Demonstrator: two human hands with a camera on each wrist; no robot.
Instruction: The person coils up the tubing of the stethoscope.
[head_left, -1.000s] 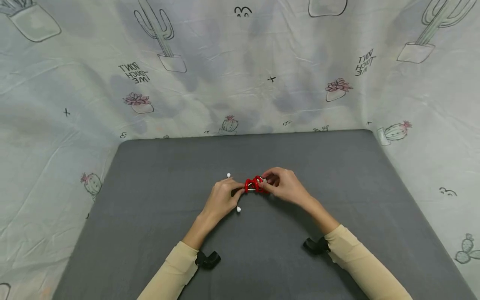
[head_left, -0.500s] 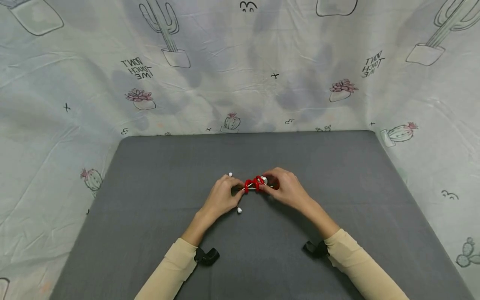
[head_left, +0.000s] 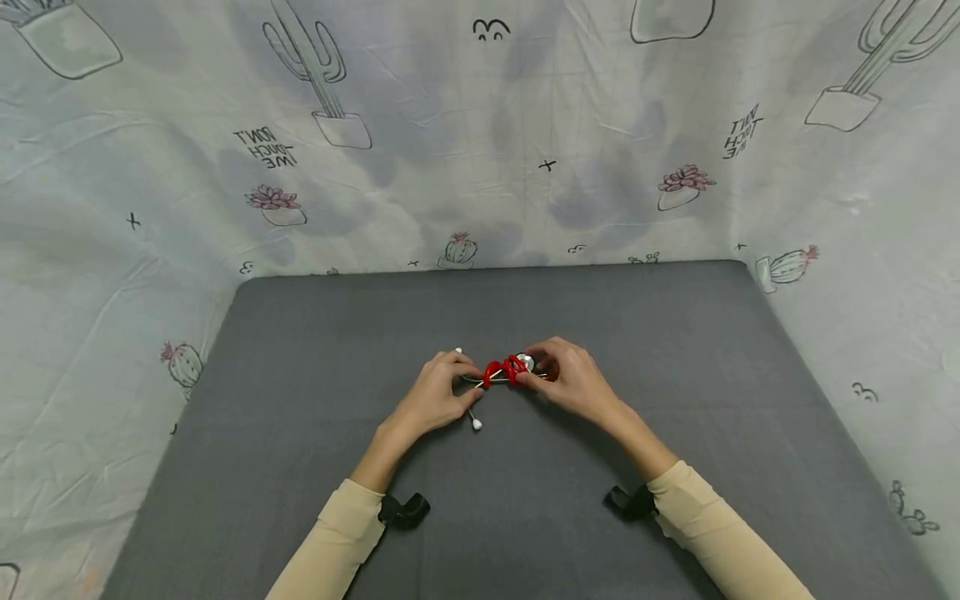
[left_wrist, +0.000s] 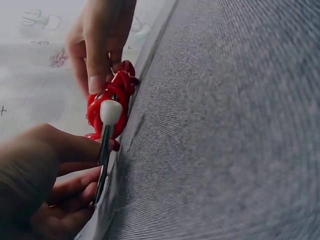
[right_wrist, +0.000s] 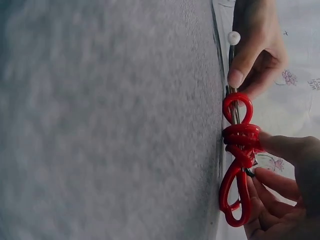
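Observation:
A stethoscope with its red tubing looped into a small bundle lies between both hands over the grey table. My left hand holds the metal ear tubes just left of the red loops, thumb on the near side. One white ear tip sticks out toward me below the thumb; the other peeks out beyond the fingers. My right hand pinches the wrapped tubing beside the round chest piece. In the right wrist view, a long red loop hangs past the right fingers, which partly hide the chest piece.
The grey tabletop spreads around the hands. A pale cloth printed with cacti hangs behind and at both sides. Black wrist straps with mounts sit at both sleeve cuffs.
My left hand has slid slightly left, away from the red loops, and its thumb and fingers have spread apart a little. The right fingers have shifted a little, and the chest piece shows more.

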